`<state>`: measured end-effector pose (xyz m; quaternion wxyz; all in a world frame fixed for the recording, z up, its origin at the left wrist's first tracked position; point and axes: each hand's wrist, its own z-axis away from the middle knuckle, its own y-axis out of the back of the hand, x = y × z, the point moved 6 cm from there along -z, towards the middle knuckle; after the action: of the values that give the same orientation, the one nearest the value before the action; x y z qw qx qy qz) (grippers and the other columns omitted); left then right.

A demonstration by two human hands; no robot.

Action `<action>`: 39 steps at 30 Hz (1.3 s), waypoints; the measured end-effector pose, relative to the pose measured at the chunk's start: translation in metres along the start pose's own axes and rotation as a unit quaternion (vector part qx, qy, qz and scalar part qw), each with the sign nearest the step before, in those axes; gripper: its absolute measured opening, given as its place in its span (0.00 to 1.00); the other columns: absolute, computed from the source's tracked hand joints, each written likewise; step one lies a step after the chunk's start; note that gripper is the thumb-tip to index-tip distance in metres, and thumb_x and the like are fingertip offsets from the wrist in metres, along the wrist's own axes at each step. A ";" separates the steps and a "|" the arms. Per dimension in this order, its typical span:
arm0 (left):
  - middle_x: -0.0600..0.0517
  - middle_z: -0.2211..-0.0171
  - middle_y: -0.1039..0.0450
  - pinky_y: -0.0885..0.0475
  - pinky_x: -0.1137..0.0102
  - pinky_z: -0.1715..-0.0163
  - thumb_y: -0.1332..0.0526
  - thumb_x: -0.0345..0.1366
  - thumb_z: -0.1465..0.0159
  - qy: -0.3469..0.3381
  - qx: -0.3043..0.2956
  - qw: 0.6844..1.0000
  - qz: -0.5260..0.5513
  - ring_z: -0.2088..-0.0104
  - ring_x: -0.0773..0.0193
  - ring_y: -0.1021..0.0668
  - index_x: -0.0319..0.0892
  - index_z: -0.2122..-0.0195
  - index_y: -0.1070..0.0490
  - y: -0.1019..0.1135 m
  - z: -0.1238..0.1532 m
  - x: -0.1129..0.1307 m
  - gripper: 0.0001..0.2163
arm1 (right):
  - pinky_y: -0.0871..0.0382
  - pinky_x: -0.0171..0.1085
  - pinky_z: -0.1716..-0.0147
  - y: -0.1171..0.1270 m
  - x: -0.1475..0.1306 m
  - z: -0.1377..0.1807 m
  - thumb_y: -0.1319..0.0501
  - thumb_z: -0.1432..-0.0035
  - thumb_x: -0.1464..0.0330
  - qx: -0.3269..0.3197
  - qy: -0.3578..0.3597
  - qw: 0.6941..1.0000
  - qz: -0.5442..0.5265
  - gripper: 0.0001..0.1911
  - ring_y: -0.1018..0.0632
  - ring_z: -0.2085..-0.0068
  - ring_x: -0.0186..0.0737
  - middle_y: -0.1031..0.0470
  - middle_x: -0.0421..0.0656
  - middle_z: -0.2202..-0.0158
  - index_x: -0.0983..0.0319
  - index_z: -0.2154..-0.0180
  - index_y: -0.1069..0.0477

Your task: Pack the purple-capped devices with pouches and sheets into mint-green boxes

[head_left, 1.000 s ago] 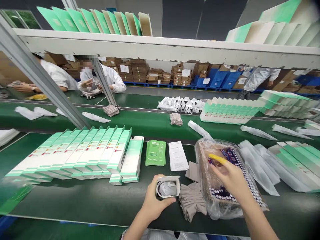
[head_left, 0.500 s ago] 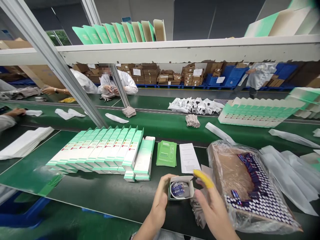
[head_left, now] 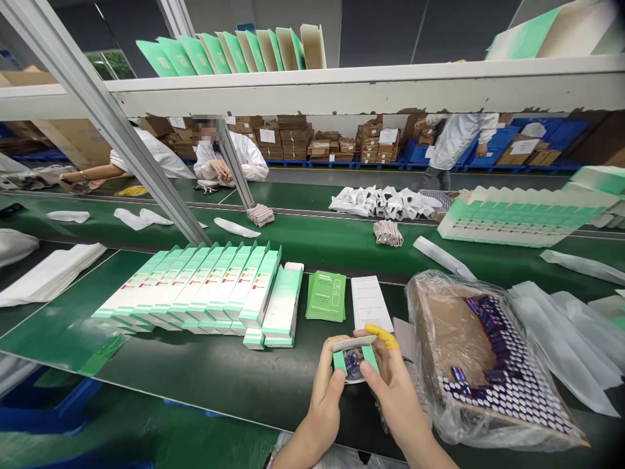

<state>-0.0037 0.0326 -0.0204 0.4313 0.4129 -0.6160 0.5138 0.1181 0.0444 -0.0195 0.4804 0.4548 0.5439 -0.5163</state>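
Observation:
A small white-and-green carton stands open-ended at the table's near edge, and both my hands grip it. My left hand wraps its left side. My right hand, a yellow cot on the index finger, pinches its right side and top flap. Blue batteries show inside the open end. To the right, a plastic-wrapped cardboard tray of blue batteries lies tilted, partly emptied.
A row of green-and-white boxes lies to the left, with a green leaflet and a white sheet behind the carton. White sleeves lie at the right. Co-workers in white coats sit beyond the green conveyor.
My right hand left the battery tray, came to the carton and put batteries in it. Both hands now hold the carton with its end flaps being folded.

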 end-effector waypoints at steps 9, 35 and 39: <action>0.44 0.46 0.33 0.34 0.59 0.44 0.53 0.51 0.30 -0.027 0.022 0.999 -0.012 0.45 0.50 0.30 0.44 0.42 0.36 -0.004 0.001 0.007 0.22 | 0.36 0.49 0.40 -0.011 -0.010 -0.008 0.35 0.44 0.61 -0.036 -0.042 0.995 0.088 0.29 0.29 0.41 0.48 0.29 0.46 0.43 0.54 0.42 0.39; 0.44 0.62 0.20 0.23 0.58 0.56 0.35 0.49 0.38 -0.418 -0.047 0.872 -0.251 0.56 0.53 0.19 0.40 0.60 0.28 0.018 -0.005 0.042 0.16 | 0.35 0.49 0.41 0.025 -0.018 -0.007 0.39 0.37 0.59 -0.133 0.173 0.966 0.142 0.17 0.31 0.40 0.52 0.31 0.49 0.41 0.55 0.48 0.28; 0.45 0.61 0.20 0.22 0.60 0.55 0.34 0.28 0.38 -0.407 -0.076 0.868 -0.274 0.54 0.56 0.20 0.39 0.62 0.27 0.014 -0.003 0.047 0.05 | 0.33 0.44 0.43 0.020 -0.031 -0.002 0.40 0.35 0.69 -0.199 0.291 0.895 0.274 0.26 0.29 0.42 0.44 0.27 0.47 0.44 0.54 0.37 0.40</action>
<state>-0.0299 0.0339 0.0208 0.2961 0.7038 -0.6358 0.1128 0.1419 0.0480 0.0084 0.5033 0.6110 0.6044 -0.0897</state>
